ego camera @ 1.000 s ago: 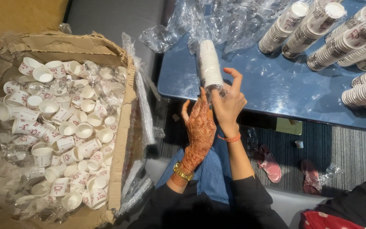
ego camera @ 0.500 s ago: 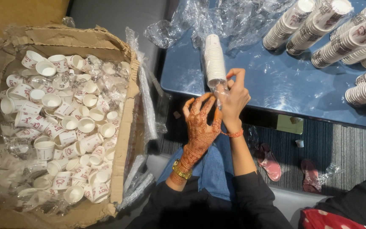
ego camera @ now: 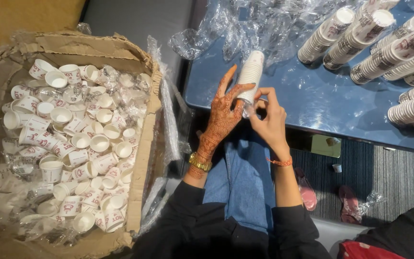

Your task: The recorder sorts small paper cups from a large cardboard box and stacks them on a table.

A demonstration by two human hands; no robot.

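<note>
— Hands?
— Left hand point(ego camera: 224, 112) and right hand point(ego camera: 269, 120) close together, both gripping the white cup stack point(ego camera: 250, 76), upright at the near edge of the blue counter point(ego camera: 312, 103).
— Nearby?
— Cardboard box of loose cups point(ego camera: 73, 139) at left; lying cup stacks point(ego camera: 384, 52) far right.

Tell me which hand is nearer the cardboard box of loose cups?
Left. The left hand is on the box's side, thumb on the white cup stack, though clear of the box. The right hand grips the stack's lower end, farther from the box.
</note>
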